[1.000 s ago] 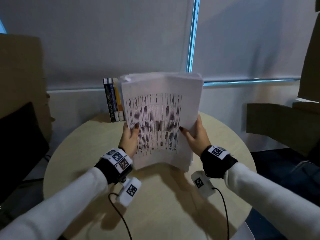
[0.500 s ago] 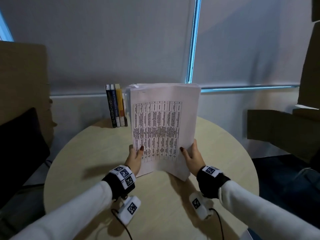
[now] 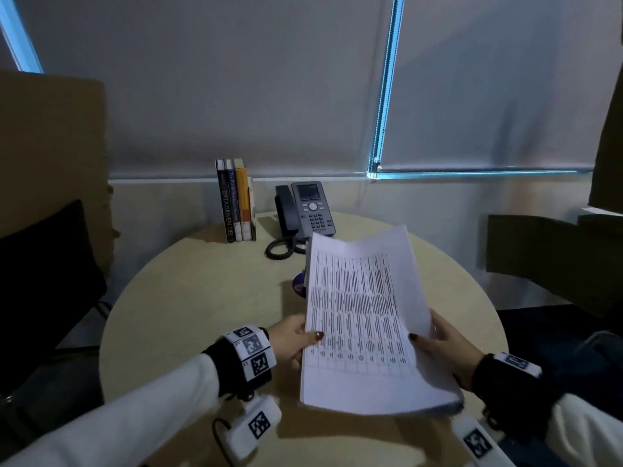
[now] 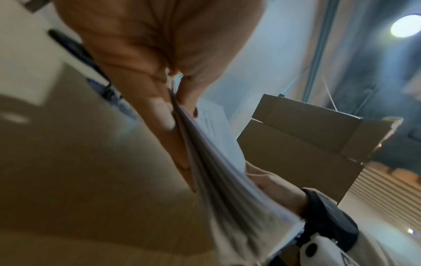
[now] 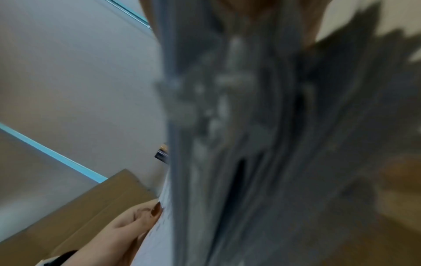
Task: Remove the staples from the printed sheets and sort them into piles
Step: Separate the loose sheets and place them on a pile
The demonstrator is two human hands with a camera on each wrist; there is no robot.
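A thick stack of printed sheets [image 3: 364,318] with a table of dark text on top tilts low over the round table [image 3: 202,298], its far end raised. My left hand [image 3: 296,342] grips the stack's left edge, thumb on top. My right hand [image 3: 441,345] grips the right edge the same way. In the left wrist view the sheets' edge [image 4: 212,172] runs between thumb and fingers. In the right wrist view the blurred stack edge [image 5: 239,144] fills the frame. A small purple object [image 3: 299,284] peeks out behind the stack's left edge. No staple is visible.
A desk phone [image 3: 305,210] with a coiled cord stands at the back of the table, with upright books [image 3: 236,200] to its left. Cardboard boxes [image 3: 50,156] stand left and right [image 3: 546,244]. A dark chair [image 3: 43,281] sits at the left.
The stack has come down from upright in front of me to a low tilt over the table's right half. Both hands lowered with it, uncovering the phone.
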